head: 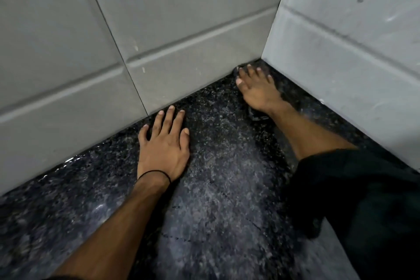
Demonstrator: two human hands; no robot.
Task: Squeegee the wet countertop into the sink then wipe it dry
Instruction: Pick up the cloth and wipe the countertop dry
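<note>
Visibly wet, the speckled black countertop bears left hand and right hand, fingers flat, released.

A grey tiled back wall rises just beyond the left hand, and a dark grout line slants down it toward that hand. A paler side wall stands right of the right hand. A black band circles the left wrist.

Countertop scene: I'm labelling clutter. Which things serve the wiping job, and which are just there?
Job: countertop, left hand, right hand, apparent dark cloth beneath it.
Just there: tiled walls, wrist band, sleeve.
</note>
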